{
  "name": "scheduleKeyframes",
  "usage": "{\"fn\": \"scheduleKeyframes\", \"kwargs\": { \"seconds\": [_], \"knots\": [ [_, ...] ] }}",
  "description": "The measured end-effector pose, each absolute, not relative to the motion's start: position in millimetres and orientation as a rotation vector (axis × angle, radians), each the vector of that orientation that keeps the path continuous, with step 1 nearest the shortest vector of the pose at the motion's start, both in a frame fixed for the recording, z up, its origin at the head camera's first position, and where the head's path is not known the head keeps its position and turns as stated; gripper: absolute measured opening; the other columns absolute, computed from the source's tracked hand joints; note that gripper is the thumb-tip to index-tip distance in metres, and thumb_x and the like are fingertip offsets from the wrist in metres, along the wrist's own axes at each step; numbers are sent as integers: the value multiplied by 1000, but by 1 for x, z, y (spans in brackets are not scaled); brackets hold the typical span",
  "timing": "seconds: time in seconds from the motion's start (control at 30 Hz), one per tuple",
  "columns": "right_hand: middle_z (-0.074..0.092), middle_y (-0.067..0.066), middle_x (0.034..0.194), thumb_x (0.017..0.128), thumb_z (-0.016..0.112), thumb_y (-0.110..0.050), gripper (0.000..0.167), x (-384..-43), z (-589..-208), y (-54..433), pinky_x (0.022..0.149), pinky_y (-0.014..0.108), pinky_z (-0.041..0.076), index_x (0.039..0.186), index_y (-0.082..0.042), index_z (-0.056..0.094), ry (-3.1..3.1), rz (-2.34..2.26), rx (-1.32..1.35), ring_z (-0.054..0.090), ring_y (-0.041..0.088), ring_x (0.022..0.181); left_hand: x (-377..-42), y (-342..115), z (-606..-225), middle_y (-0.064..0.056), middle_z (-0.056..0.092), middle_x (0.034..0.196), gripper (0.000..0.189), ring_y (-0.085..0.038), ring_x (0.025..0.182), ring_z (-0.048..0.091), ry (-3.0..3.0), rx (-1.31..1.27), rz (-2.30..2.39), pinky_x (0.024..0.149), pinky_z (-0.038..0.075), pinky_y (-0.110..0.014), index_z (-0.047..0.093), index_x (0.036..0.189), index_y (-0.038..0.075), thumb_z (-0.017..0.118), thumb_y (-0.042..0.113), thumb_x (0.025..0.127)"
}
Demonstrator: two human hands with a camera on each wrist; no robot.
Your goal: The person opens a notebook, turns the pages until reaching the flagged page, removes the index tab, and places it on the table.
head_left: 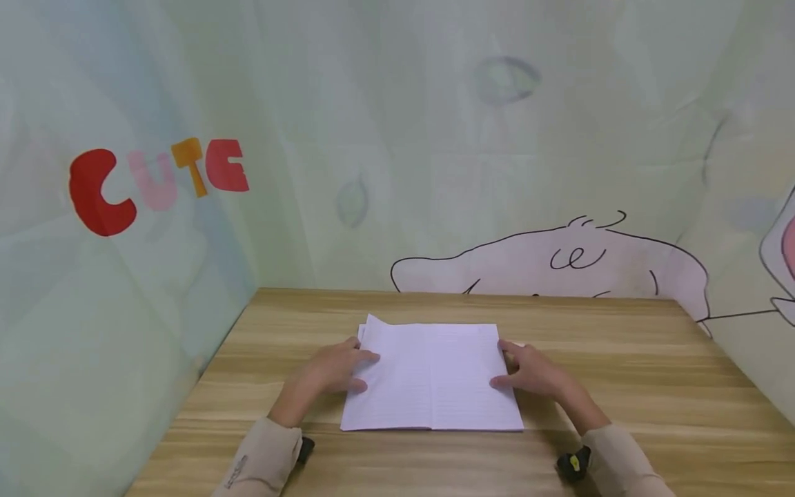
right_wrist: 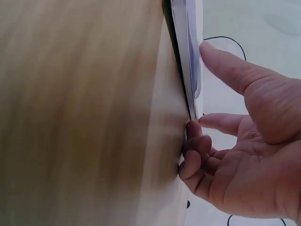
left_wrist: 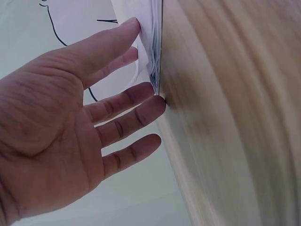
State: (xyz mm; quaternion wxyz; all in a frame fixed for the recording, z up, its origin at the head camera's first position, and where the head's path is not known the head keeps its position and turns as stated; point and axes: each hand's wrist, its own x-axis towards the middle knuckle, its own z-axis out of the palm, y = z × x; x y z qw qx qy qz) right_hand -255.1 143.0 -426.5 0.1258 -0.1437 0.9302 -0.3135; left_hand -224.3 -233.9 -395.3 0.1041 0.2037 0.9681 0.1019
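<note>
An open notebook (head_left: 459,376) with lined white pages lies flat on the wooden table. The upper left corner of its left page (head_left: 375,326) is raised off the sheets beneath. At the left edge, my left hand (head_left: 335,366) rests its thumb and index finger on the page. The left wrist view shows its other fingers, nearly straight, beside the stacked page edges (left_wrist: 154,42). My right hand (head_left: 537,373) touches the right edge, thumb on the page. In the right wrist view its index fingertip meets the notebook's edge, and the remaining fingers bend against the table.
Wood-grain table (head_left: 298,310) surrounds the notebook. A fabric backdrop (head_left: 373,138) with cartoon drawings and coloured letters stands along the table's back and left sides. Dark wrist devices (head_left: 573,464) show below both sleeves.
</note>
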Motion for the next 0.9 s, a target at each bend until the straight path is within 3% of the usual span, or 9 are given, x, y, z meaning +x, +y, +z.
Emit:
{"fn": "scheduleKeyframes", "kwargs": {
  "seconds": [0.13, 0.47, 0.73, 0.9],
  "knots": [
    [53, 30, 128, 80, 85, -33, 93, -256, -425, 138, 95, 52, 45, 148, 9, 38, 2724, -839, -413, 55, 31, 105, -224, -234, -395, -21, 54, 130, 49, -32, 109, 57, 2849, 571, 291, 94, 48, -51, 66, 133, 15, 79, 21, 87],
    [37, 37, 146, 81, 84, -34, 97, -258, -425, 132, 108, 60, 32, 150, 10, 33, 2719, -779, -338, 42, 45, 132, -224, -237, -395, -20, 53, 131, 50, -31, 107, 57, 2842, 555, 316, 93, 48, -50, 65, 134, 14, 79, 21, 86],
    [39, 33, 148, 78, 87, -31, 100, -262, -423, 133, 110, 62, 29, 150, 11, 31, 2676, -857, -355, 35, 49, 138, -225, -237, -397, -21, 52, 133, 52, -32, 110, 57, 2832, 543, 319, 96, 47, -51, 65, 135, 15, 79, 22, 86],
    [41, 33, 147, 78, 87, -32, 101, -260, -424, 133, 109, 62, 30, 151, 7, 29, 2690, -887, -324, 39, 49, 135, -225, -237, -398, -20, 53, 132, 52, -30, 106, 57, 2834, 552, 316, 94, 48, -49, 65, 135, 16, 79, 22, 86]
  ]
}}
